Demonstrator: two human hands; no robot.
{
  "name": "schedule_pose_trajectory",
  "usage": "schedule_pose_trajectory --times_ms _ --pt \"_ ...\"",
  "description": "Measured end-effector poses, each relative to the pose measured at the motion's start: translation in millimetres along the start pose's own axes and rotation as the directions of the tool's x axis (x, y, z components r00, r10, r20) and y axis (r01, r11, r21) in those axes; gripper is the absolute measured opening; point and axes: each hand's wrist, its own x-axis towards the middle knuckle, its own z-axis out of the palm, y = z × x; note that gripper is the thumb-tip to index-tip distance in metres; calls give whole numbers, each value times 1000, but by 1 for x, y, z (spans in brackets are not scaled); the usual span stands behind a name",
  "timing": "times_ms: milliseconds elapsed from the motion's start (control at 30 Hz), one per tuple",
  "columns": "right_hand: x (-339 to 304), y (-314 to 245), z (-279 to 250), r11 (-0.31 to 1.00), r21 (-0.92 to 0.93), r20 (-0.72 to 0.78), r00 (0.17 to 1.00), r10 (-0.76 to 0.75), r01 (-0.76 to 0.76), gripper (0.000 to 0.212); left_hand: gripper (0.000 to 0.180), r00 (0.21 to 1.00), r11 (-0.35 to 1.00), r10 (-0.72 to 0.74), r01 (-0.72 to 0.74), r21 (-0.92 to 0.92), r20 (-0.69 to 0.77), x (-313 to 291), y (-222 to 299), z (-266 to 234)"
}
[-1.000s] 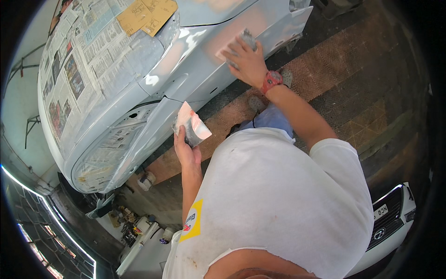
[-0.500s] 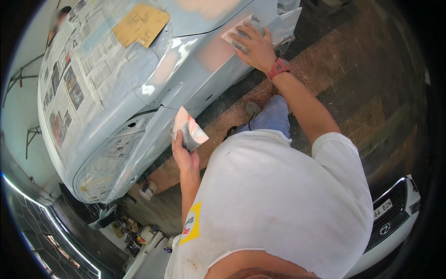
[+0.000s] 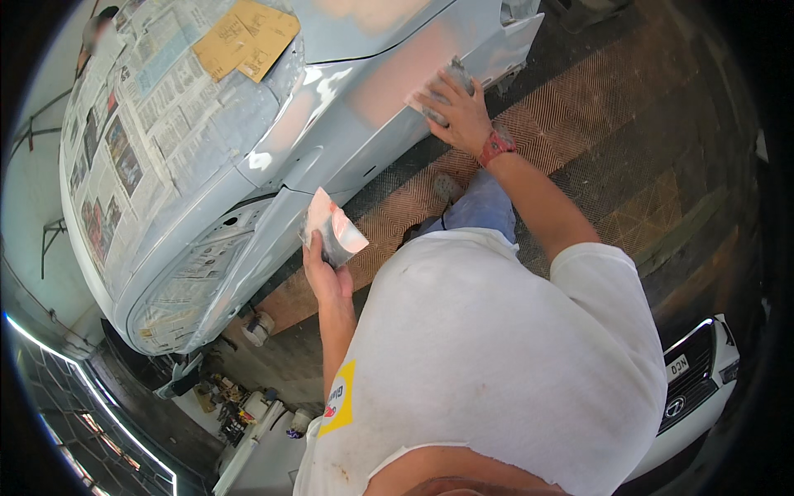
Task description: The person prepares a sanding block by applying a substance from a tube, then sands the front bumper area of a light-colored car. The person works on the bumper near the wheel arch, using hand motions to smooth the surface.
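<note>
A grey car body (image 3: 331,165) with smooth, pinkish patches (image 3: 397,78) stands at my left and ahead. My right hand (image 3: 463,116), with a red watch on its wrist, presses a piece of sandpaper (image 3: 460,71) flat on the side panel, at the lower right edge of a pink patch. The fingers are spread across the sheet and hide most of it. Nearer to me, my left hand (image 3: 328,277) grips a bent sheet of sandpaper (image 3: 337,233), grey with a pale pinkish side, by its lower end. That sheet is held in front of the car's side.
Newspaper (image 3: 157,124) and brown paper (image 3: 248,41) mask the car's windows. Patterned matting (image 3: 546,124) covers the floor. A white bucket (image 3: 258,328) and a cluttered bench (image 3: 248,413) stand at lower left, a white car (image 3: 695,397) at lower right. Another person (image 3: 95,37) is at far upper left.
My right hand and its sandpaper have slid a little down the panel toward me, baring more of the pink patch. The left hand keeps its hold, nearly still.
</note>
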Motion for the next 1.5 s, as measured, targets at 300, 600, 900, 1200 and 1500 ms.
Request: schedule_pose_trajectory --times_ms 300,600,900,1200,1500 --pt "49 -8 -40 995 70 -165 983 82 -72 54 57 999 1000 -22 22 9 40 1 3 12" --pt "20 -28 -22 1000 -17 52 999 3 -2 52 56 1000 999 -18 18 -39 16 -2 4 15" --pt "7 14 -54 994 46 -93 990 105 -101 53 56 998 1000 5 -3 -31 66 -1 -1 21" --pt "73 50 -60 1000 0 -160 987 17 -17 51 51 1000 1000 -8 8 -3 30 -6 -2 28" --pt "33 36 -34 999 -19 11 999 35 -35 55 55 1000 1000 -13 13 0 8 -13 -8 35"
